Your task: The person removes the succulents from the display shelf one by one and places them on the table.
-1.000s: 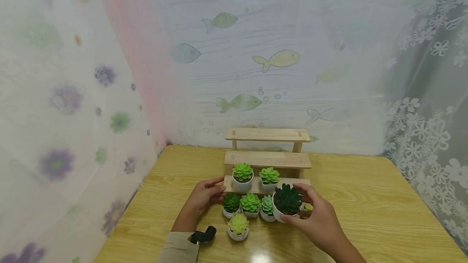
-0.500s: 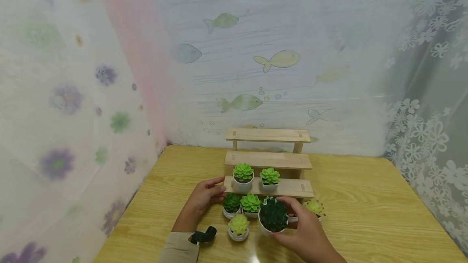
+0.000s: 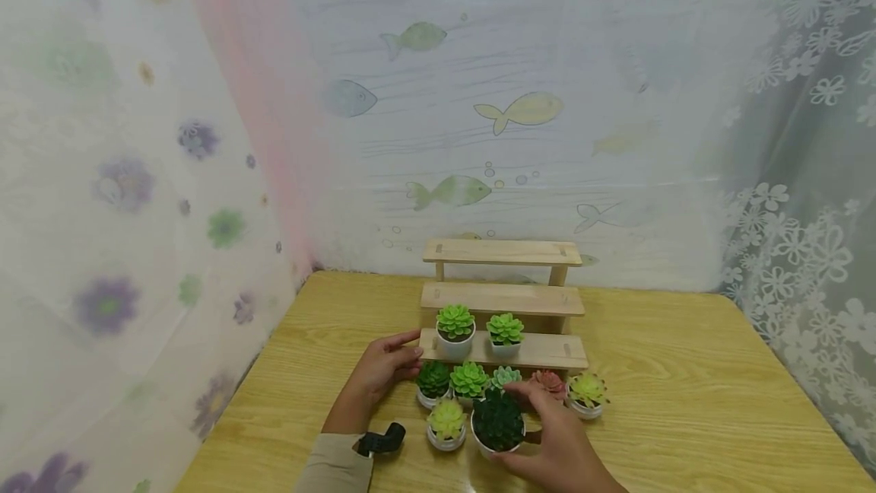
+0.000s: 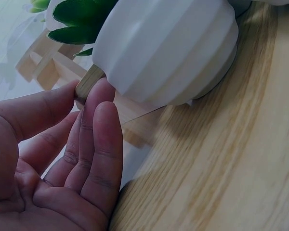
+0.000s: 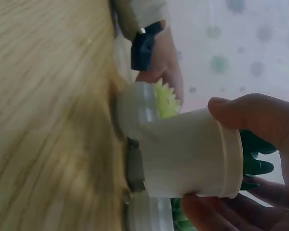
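Note:
My left hand (image 3: pixel 385 367) pinches the left end of the lowest step of a three-tier wooden plant stand (image 3: pixel 541 352); the left wrist view shows thumb and finger on its wooden edge (image 4: pixel 90 83). My right hand (image 3: pixel 557 436) grips a white pot with a dark green succulent (image 3: pixel 498 421), thumb and fingers at its rim. In the right wrist view the pot (image 5: pixel 188 154) appears held just off the table. Two bright green potted succulents, a left one (image 3: pixel 455 323) and a right one (image 3: pixel 505 331), stand on the lowest step.
Before the stand runs a row of small pots: dark green (image 3: pixel 433 380), bright green (image 3: pixel 469 380), pale green (image 3: pixel 506 377), red (image 3: pixel 549 383) and yellow-green (image 3: pixel 587 389) succulents. Another yellow-green one (image 3: pixel 446 421) sits nearer. The middle tier (image 3: pixel 499 299) and top tier (image 3: pixel 499 252) rise behind.
My right hand has carried the dark green succulent left and toward me, from the row's right side to beside the front yellow-green one. The red succulent has come into view. My left hand stays put.

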Motion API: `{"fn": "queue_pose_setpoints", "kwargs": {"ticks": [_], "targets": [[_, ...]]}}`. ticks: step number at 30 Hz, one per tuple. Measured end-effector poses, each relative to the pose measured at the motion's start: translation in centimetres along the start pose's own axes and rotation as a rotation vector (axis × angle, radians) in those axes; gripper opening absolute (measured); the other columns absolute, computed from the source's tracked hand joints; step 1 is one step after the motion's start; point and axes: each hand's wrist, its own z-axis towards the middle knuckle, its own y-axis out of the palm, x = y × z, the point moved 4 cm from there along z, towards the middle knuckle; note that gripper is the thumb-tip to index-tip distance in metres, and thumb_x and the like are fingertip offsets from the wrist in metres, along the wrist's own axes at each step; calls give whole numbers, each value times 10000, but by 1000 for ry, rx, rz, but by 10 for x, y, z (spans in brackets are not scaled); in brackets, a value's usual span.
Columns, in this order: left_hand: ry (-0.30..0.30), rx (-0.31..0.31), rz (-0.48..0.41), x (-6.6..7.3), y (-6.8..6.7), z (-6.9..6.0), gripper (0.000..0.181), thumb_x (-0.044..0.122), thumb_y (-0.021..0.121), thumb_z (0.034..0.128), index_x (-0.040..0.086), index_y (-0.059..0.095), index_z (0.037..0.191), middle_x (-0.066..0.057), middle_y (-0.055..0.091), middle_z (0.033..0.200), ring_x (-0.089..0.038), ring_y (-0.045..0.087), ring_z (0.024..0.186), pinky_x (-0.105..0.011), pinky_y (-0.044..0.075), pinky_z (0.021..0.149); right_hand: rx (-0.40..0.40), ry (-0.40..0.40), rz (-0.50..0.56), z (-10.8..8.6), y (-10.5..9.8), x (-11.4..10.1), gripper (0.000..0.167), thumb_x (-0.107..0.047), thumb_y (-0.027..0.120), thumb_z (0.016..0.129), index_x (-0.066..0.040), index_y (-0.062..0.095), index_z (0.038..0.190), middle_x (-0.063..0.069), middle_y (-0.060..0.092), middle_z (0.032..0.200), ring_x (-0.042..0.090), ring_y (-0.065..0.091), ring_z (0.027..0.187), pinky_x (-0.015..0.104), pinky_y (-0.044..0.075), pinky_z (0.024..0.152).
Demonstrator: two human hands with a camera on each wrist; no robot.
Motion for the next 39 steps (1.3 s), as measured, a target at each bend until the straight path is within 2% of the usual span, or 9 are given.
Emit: {"fn": "queue_pose_setpoints", "kwargs": {"ticks": [4,9,15,21,29,35,39], "targets": [[-1,-6,8,-1,0,0,564,105,704,990,29,517,1516,-14,776,974,-128,740,850,-275,623,760,-15,-12,-67,-1,4,2,853,-490,919,747,-133,540,1422,70,612,1366,337,669,1172,243,609,798],[-2,-10,4,-1,0,1,563,105,702,991,36,517,1518,-14,775,982,-127,741,853,-274,623,765,-7,-44,-154,-1,9,5,862,-499,916,751,-109,544,1424,48,631,1334,265,691,1100,310,614,816],[1,-1,-1,-1,0,1,556,94,703,987,40,526,1512,-8,775,968,-122,742,843,-266,623,757,-2,-68,-202,1,13,9,878,-480,928,743,-91,539,1427,73,626,1342,268,680,1097,381,608,856],[11,-9,3,0,0,1,566,105,704,989,30,515,1517,-17,775,968,-125,742,842,-272,624,754,15,-61,-258,1,17,13,889,-487,934,730,-104,539,1428,71,623,1358,286,660,1146,431,597,883],[8,-3,5,-1,0,1,562,98,706,986,38,522,1514,-13,773,969,-123,742,846,-268,623,754,30,-13,-284,2,18,12,866,-392,961,712,-115,550,1422,60,634,1346,273,661,1152,440,601,875],[4,-3,4,-2,-1,2,565,91,707,983,34,522,1513,-7,773,961,-120,742,844,-264,622,751,60,7,-358,3,19,12,861,-416,957,707,-141,562,1421,26,644,1350,232,666,1139,438,591,872],[0,-8,3,-1,-1,2,571,94,709,983,33,516,1517,-9,772,968,-120,743,851,-263,622,754,102,-12,-404,2,20,11,859,-442,959,696,-164,571,1411,10,627,1355,210,652,1146,417,590,864]]}}
